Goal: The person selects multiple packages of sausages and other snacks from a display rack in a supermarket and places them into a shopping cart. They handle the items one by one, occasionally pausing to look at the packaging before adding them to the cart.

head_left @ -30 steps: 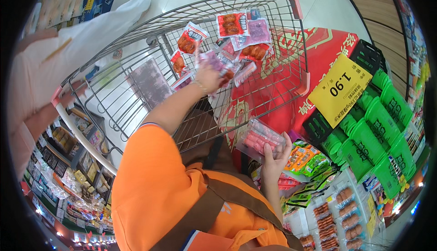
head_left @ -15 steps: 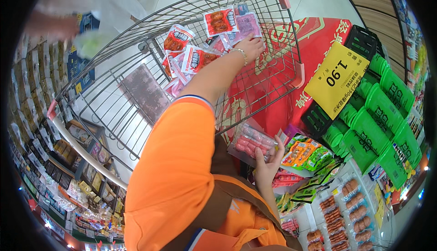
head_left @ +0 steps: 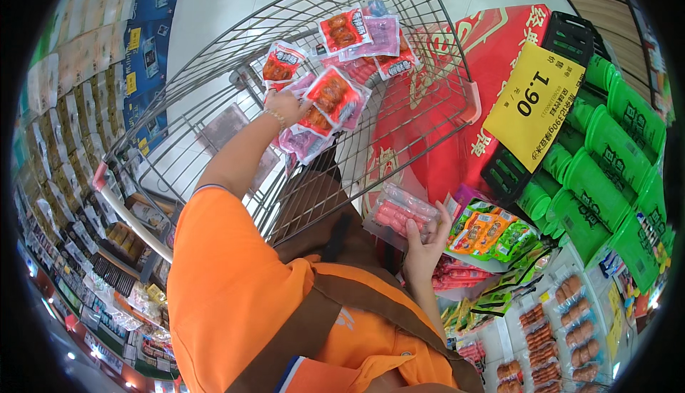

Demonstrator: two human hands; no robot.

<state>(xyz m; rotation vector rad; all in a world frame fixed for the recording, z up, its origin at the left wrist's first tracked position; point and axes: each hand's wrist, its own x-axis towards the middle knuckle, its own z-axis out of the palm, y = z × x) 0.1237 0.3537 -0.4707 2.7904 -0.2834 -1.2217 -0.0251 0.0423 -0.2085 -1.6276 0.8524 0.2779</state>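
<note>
My left hand [head_left: 284,105] is in the wire shopping cart [head_left: 392,155], gripping packets at the left of the pile, by a red-and-white packet [head_left: 330,97] showing brown sausages and a purple packet [head_left: 302,145]. Another red packet [head_left: 280,64] lies behind it, and more red and purple packets [head_left: 346,31] are stacked toward the far end. My right hand [head_left: 426,250] holds a clear pack of pink sausages [head_left: 401,212] outside the cart, near its near side.
At the right stand green cups [head_left: 599,179] in black crates, a yellow price card [head_left: 535,104] and a red printed board [head_left: 442,43]. Below are colourful snack bags [head_left: 489,232] and sausage packs [head_left: 571,322]. Packed shelves [head_left: 78,150] line the left; tiled floor [head_left: 214,15] lies beyond the cart.
My left hand has moved from the cart's right part to the left of the pile, shifting packets. The other person's arm and white bag at the upper left have left the view.
</note>
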